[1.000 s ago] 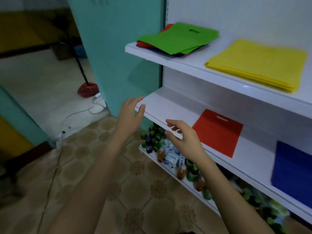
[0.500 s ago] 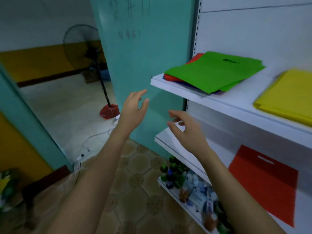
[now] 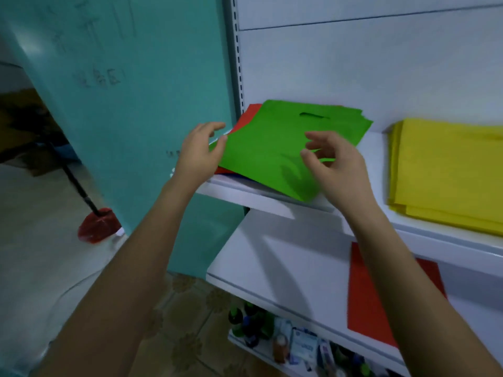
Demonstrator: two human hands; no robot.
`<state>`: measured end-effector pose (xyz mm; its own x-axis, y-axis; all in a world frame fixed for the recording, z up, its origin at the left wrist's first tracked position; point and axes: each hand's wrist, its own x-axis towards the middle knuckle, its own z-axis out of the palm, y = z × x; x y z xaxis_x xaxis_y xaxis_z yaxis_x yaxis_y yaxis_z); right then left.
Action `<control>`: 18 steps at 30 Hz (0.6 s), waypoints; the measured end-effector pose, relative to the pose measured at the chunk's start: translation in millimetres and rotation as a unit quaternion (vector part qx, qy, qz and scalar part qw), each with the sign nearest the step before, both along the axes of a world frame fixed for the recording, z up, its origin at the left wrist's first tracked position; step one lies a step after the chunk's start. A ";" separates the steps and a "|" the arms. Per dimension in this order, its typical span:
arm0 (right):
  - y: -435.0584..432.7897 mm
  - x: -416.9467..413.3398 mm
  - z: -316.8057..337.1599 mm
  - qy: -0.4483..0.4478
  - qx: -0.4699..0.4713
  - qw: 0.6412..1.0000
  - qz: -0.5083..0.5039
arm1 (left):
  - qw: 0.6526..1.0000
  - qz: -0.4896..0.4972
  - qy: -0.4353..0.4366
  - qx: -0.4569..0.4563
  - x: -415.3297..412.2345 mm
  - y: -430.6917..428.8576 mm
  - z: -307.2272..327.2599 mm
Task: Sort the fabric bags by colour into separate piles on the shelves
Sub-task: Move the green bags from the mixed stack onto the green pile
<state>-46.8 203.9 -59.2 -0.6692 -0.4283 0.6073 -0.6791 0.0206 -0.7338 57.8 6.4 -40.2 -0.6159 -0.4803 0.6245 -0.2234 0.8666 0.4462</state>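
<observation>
Head view: my left hand (image 3: pixel 200 156) and right hand (image 3: pixel 336 165) loose, grasping nothing, over green bag (image 3: pixel 272 148); risk, I judge: lifting it drags underlying red bag (image 3: pixel 249 117) off shelf (image 3: pixel 245 195).

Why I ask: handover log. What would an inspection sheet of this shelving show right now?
Surface: white upper shelf and middle shelf.
Job's things: green bag tops a mixed pile with a red edge showing beneath; yellow stack lies apart beside it; red bag lies flat on the middle shelf.
Clutter: bottles and packets on the lowest shelf.
Grippers: left hand at the green bag's left corner, right hand over the bag; neither holds anything.
Cables: faint curved line on the floor, possibly a cord.
Surroundings: teal panel, red stand base.
</observation>
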 end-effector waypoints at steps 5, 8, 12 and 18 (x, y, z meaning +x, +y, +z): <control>-6.1 -19.3 -5.5 -0.030 0.062 0.987 -0.148 | 0.995 -0.080 -0.062 -0.026 -67.8 -43.7 14.4; -14.9 -25.5 -10.4 -0.072 0.109 0.967 -0.219 | 0.986 -0.102 -0.132 -0.020 -99.8 -65.7 11.8; -26.5 -27.2 -6.0 -0.122 0.149 0.940 -0.281 | 0.967 -0.107 -0.232 0.000 -126.4 -85.8 4.3; -42.2 -21.4 -7.4 -0.176 0.209 0.898 -0.345 | 0.975 -0.110 -0.195 0.009 -131.8 -90.7 -5.7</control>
